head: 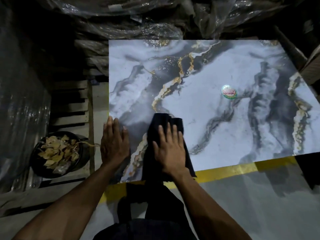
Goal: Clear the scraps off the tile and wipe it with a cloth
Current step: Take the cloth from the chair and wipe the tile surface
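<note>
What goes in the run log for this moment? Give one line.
phase: wiping | right hand: flat on black cloth | left hand: flat on tile near corner | scraps: in bin | sticker: on tile

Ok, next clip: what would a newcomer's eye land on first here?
The big marbled tile, grey and white with gold veins, fills the middle and right. Near its front edge the right hand presses a black cloth flat, the left hand resting beside it. A round sticker sits mid-tile, and a black tub of dry scraps stands left.
</note>
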`<state>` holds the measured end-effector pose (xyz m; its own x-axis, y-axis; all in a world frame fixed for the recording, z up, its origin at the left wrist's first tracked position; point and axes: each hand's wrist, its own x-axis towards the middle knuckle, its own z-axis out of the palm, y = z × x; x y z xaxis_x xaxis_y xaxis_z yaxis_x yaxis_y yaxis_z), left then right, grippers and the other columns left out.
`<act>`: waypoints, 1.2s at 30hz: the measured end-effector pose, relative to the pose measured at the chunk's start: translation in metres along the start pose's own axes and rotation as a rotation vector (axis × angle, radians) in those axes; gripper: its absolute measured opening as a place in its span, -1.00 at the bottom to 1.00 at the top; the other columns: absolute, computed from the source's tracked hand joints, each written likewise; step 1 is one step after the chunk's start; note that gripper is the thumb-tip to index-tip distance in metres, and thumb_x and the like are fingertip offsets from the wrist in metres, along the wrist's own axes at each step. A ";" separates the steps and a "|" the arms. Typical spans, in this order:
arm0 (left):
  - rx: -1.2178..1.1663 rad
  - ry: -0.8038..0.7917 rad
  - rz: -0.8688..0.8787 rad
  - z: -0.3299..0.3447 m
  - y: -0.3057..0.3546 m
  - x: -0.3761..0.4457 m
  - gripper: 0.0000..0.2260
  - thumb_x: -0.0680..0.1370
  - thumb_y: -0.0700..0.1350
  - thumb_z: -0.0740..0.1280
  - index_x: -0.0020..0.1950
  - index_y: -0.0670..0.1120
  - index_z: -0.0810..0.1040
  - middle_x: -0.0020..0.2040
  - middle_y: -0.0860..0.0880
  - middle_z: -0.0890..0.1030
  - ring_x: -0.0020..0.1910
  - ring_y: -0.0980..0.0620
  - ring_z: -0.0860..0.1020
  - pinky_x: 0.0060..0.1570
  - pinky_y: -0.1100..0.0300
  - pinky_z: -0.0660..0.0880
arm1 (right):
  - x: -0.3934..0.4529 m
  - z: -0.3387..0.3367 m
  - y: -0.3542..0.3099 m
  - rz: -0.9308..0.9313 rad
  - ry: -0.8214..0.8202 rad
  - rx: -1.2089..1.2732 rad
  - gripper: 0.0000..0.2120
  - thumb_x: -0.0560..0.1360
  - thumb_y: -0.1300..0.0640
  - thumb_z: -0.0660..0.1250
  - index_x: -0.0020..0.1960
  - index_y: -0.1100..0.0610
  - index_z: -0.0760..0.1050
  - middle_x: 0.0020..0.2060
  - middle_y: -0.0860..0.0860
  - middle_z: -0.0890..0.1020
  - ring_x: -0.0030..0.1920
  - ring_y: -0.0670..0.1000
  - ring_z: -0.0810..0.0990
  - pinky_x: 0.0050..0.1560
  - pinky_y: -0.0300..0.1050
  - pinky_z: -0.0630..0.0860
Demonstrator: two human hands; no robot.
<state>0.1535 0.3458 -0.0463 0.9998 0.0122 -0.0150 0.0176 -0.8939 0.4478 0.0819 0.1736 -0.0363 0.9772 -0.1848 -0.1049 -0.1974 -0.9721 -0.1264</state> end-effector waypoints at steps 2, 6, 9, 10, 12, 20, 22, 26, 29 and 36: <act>-0.008 -0.021 -0.013 -0.002 0.001 0.000 -0.42 0.62 0.12 -0.11 0.53 -0.17 0.23 0.56 -0.15 0.18 0.54 -0.16 0.13 0.48 0.01 0.06 | 0.013 -0.005 0.032 0.111 0.033 -0.021 -0.38 0.57 -0.18 -0.01 0.51 0.16 0.27 0.47 0.25 0.31 0.48 0.27 0.26 0.47 0.19 0.17; -0.012 -0.011 -0.050 -0.002 0.005 0.000 -0.37 0.59 0.18 -0.17 0.55 -0.12 0.18 0.58 -0.09 0.13 0.56 -0.09 0.08 0.49 0.04 0.02 | 0.081 -0.020 0.082 0.304 0.025 -0.004 -0.28 0.54 -0.23 -0.08 0.52 0.22 0.22 0.47 0.31 0.26 0.49 0.33 0.19 0.48 0.26 0.11; -0.014 -0.033 -0.075 -0.001 0.004 0.002 -0.33 0.57 0.21 -0.20 0.57 -0.13 0.14 0.59 -0.08 0.10 0.57 -0.07 0.07 0.49 0.06 0.02 | 0.142 -0.032 0.089 0.307 -0.035 0.012 -0.30 0.59 -0.23 -0.09 0.58 0.18 0.01 0.55 0.28 0.05 0.55 0.28 -0.03 0.52 0.23 -0.10; -0.025 -0.037 -0.077 -0.002 0.005 0.003 -0.35 0.58 0.19 -0.16 0.56 -0.15 0.15 0.58 -0.10 0.12 0.56 -0.09 0.09 0.49 0.01 0.07 | 0.162 -0.034 0.083 0.281 -0.053 0.015 -0.30 0.60 -0.23 -0.09 0.59 0.17 -0.04 0.56 0.26 -0.01 0.56 0.27 -0.09 0.52 0.22 -0.14; -0.050 -0.029 -0.073 -0.005 0.005 0.005 -0.39 0.60 0.13 -0.07 0.54 -0.20 0.19 0.55 -0.16 0.20 0.54 -0.14 0.17 0.48 -0.04 0.14 | 0.197 -0.034 0.057 0.177 -0.067 0.010 -0.29 0.60 -0.24 -0.09 0.59 0.17 -0.08 0.56 0.26 -0.05 0.55 0.28 -0.12 0.52 0.22 -0.18; -0.010 -0.017 -0.117 -0.010 0.005 0.003 -0.42 0.62 0.19 -0.09 0.54 -0.10 0.21 0.54 -0.09 0.26 0.51 -0.13 0.23 0.43 -0.02 0.27 | 0.178 -0.008 -0.057 -0.392 -0.060 0.014 -0.30 0.53 -0.22 -0.04 0.52 0.18 0.23 0.49 0.29 0.23 0.50 0.33 0.16 0.50 0.25 0.06; 0.035 -0.044 -0.112 -0.010 0.003 0.004 -0.42 0.62 0.18 -0.10 0.56 -0.10 0.17 0.55 -0.08 0.22 0.53 -0.14 0.20 0.45 -0.01 0.25 | 0.152 -0.005 -0.042 -0.477 -0.072 0.027 -0.33 0.53 -0.21 0.03 0.51 0.16 0.27 0.49 0.26 0.27 0.50 0.29 0.20 0.50 0.20 0.09; 0.061 -0.080 -0.132 -0.010 0.005 0.005 -0.42 0.61 0.17 -0.08 0.56 -0.09 0.15 0.57 -0.06 0.19 0.54 -0.12 0.16 0.47 0.00 0.22 | 0.167 -0.008 0.010 -0.378 -0.033 -0.032 -0.34 0.51 -0.20 0.07 0.46 0.19 0.35 0.43 0.29 0.36 0.43 0.31 0.34 0.43 0.21 0.24; 0.077 -0.115 -0.158 -0.010 0.005 0.007 -0.41 0.60 0.18 -0.07 0.57 -0.06 0.10 0.58 -0.04 0.16 0.55 -0.11 0.15 0.45 -0.06 0.26 | 0.226 -0.017 0.034 -0.197 -0.003 -0.029 -0.29 0.51 -0.21 -0.01 0.49 0.23 0.29 0.43 0.33 0.32 0.44 0.35 0.29 0.44 0.28 0.18; 0.117 -0.113 -0.167 -0.008 0.004 0.011 -0.42 0.62 0.17 -0.03 0.53 -0.13 0.25 0.53 -0.09 0.28 0.48 -0.15 0.30 0.39 -0.06 0.35 | 0.351 -0.037 0.010 -0.094 -0.047 -0.029 -0.30 0.60 -0.23 -0.08 0.59 0.17 -0.07 0.56 0.25 -0.03 0.56 0.26 -0.10 0.52 0.21 -0.17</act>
<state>0.1642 0.3462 -0.0379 0.9759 0.1197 -0.1826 0.1747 -0.9298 0.3240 0.4262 0.0936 -0.0380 0.9864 -0.0860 -0.1403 -0.1017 -0.9888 -0.1091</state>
